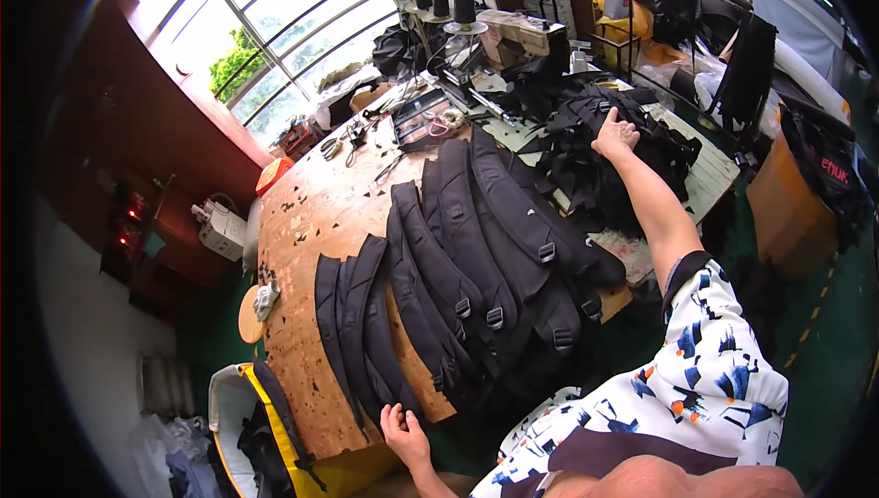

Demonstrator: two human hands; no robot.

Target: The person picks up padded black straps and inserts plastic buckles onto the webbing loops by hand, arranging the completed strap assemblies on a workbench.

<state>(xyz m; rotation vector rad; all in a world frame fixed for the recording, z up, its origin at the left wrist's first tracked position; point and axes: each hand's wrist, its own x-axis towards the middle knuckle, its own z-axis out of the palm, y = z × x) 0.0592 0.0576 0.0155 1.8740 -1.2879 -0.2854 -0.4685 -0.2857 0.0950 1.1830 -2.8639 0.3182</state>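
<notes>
Black padded shoulder straps, several with plastic buckles, lie side by side in overlapping rows across the wooden table. My left hand is at the table's near edge, by the lower ends of the narrower straps. Its fingers are slightly bent and apart, with nothing visible in them. My right arm stretches far forward. At its end my right hand rests on or just over a heap of black straps and webbing, index finger extended, no piece visibly held. What lies under its palm is hidden.
A sewing machine with black thread cones stands at the back. Scissors and a tool tray lie on the table. A cardboard box is at right, a yellow-edged bag near left.
</notes>
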